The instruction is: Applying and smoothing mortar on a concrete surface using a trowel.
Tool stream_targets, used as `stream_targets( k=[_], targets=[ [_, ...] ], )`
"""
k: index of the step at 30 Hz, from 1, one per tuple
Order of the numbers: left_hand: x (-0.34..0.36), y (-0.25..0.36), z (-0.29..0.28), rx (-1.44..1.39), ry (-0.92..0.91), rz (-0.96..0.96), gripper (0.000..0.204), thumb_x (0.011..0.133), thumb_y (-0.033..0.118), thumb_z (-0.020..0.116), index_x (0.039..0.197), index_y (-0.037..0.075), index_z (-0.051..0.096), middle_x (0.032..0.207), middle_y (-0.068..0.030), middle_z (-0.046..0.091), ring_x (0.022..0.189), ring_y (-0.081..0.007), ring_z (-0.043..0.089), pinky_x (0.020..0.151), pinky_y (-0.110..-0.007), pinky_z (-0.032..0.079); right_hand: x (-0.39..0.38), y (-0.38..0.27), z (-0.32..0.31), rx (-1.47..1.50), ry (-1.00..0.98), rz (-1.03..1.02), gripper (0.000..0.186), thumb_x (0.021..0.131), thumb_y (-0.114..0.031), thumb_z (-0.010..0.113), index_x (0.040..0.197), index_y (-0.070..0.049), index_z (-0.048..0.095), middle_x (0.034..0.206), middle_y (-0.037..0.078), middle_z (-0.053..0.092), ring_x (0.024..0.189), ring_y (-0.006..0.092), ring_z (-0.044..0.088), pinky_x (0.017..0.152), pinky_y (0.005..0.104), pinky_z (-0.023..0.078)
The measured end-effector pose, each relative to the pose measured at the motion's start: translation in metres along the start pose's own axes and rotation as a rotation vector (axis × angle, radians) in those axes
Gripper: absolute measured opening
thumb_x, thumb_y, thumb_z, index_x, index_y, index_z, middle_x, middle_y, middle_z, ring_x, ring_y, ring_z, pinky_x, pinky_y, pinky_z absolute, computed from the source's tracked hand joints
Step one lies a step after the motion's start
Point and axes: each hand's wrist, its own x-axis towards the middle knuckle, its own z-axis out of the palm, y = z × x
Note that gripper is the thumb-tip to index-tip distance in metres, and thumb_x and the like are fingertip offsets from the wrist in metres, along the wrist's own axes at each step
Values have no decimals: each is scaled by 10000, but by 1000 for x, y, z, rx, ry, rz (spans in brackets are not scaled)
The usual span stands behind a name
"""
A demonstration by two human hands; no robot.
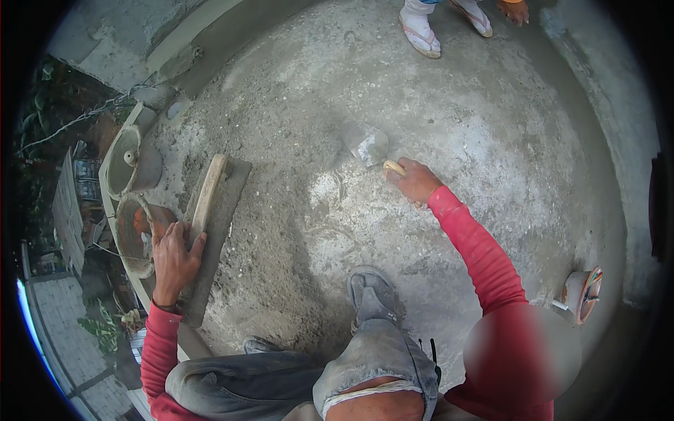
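Observation:
My right hand (pixel 418 182) is closed round the wooden handle of a trowel (pixel 370 146). The trowel's pointed metal blade lies low over the grey floor, with pale mortar on it. On the left, my left hand (pixel 175 258) grips the near end of the raised wooden bar on a long float (pixel 228 210). The float's flat board rests on a strip of rough, wet mortar (pixel 270 217), which spreads between my two hands. My palm side is hidden there.
Two mortar-smeared buckets (pixel 149 168) with rope handles stand left of the float, beside the floor's edge. Ahead, another person's feet (pixel 421 35) in socks and flip-flops stand on the floor. A tipped container (pixel 581 295) lies at right, near the wall. My shoe (pixel 371 289) is on the floor.

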Motion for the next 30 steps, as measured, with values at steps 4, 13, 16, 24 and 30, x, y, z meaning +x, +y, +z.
stream_targets(
  k=[4, 13, 16, 24, 30],
  targets=[
    [-10, 15, -5, -8, 30, -13, 337, 890, 292, 717, 1035, -7, 659, 910, -152, 677, 861, -360, 652, 861, -458, 411, 47, 115, -85, 143, 472, 114, 492, 996, -442, 562, 1157, 23, 559, 859, 247, 690, 635, 343, 705, 540, 456, 558],
    [-14, -2, -8, 43, -6, -81, 315, 918, 300, 685, 1033, 8, 655, 961, -162, 697, 858, -363, 646, 856, -460, 400, -21, -4, 36, 154, -143, 34, 501, 987, -456, 568, 1218, -12, 560, 940, 249, 698, 698, 354, 720, 667, 458, 590],
    [-22, -4, -17, 37, 13, -87, 316, 918, 306, 683, 1026, 10, 657, 957, -163, 702, 837, -362, 639, 860, -463, 395, -8, 21, -10, 224, -74, 63, 458, 991, -435, 584, 1167, -12, 579, 804, 162, 663, 552, 259, 666, 478, 388, 532],
    [-15, 23, -19, -31, 3, -132, 336, 885, 325, 694, 1019, 18, 667, 903, -160, 696, 795, -353, 628, 877, -452, 392, 163, 100, -91, 470, 441, 259, 455, 974, -440, 534, 937, -1, 650, 681, 172, 658, 559, 284, 678, 467, 448, 529],
    [-2, 17, -33, -9, 46, -163, 333, 884, 323, 697, 1007, 15, 668, 909, -155, 693, 795, -345, 617, 870, -449, 389, 93, -69, 41, 21, -100, -86, 487, 975, -414, 590, 1253, -15, 579, 888, 193, 707, 640, 285, 710, 542, 414, 572]
  ],
)
